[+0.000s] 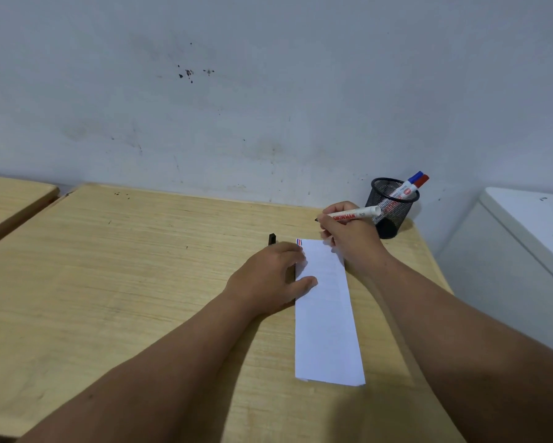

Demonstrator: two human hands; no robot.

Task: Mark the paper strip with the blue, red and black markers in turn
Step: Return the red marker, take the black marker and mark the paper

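A white paper strip (328,321) lies lengthwise on the wooden desk (125,266), with short blue and red marks (299,242) at its far left corner. My left hand (268,276) presses on the strip's left edge, thumb on the paper, and a black marker cap (271,239) sticks up just beyond its fingers. My right hand (352,235) grips an uncapped white marker (355,214), its black tip pointing left above the strip's far end. The blue marker (413,180) and red marker (421,182) stand capped in a black mesh cup (390,206).
A stained grey wall rises right behind the desk. A second wooden desk (9,199) adjoins at the far left. A white cabinet (524,251) stands to the right, past the desk's right edge.
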